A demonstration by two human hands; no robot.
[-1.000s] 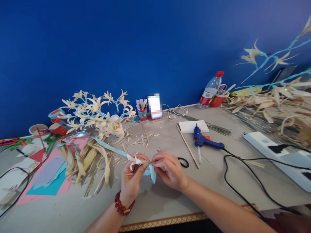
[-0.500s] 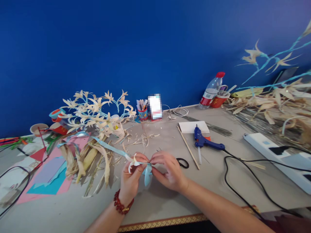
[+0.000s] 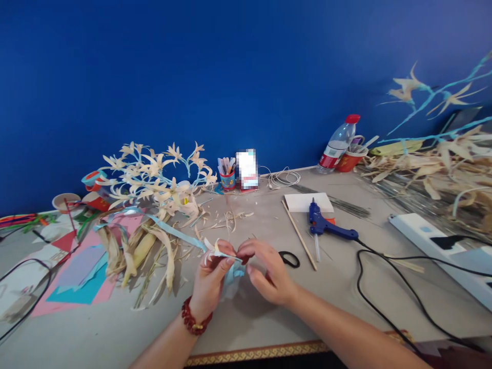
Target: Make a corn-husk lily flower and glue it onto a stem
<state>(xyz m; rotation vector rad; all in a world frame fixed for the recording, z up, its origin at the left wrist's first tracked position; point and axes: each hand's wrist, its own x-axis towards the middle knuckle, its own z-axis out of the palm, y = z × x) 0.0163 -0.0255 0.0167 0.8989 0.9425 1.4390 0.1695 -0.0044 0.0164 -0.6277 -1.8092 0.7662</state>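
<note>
My left hand (image 3: 209, 284), with a red bead bracelet on its wrist, is closed on a small pale husk flower (image 3: 215, 248) at the end of a stem wrapped in light blue tape (image 3: 175, 233). My right hand (image 3: 267, 269) pinches the loose end of that light blue tape (image 3: 232, 271) just right of the flower. Both hands meet above the grey table (image 3: 269, 312), near its front edge. The taped stem runs back to the left toward a pile of corn husks (image 3: 138, 251).
A branch of husk flowers (image 3: 154, 177) stands at the back left over coloured paper sheets (image 3: 80, 271). Black scissors (image 3: 289, 259), a wooden stick (image 3: 300, 236) and a blue glue gun (image 3: 326, 225) with its black cable (image 3: 388, 287) lie to the right. A water bottle (image 3: 338, 143), pen cup (image 3: 227, 177) and dried husks (image 3: 434, 164) line the back.
My right hand has carried the loose blue tape end under and around the stem, so it hangs shorter and bunched between my hands. The view has shifted slightly.
</note>
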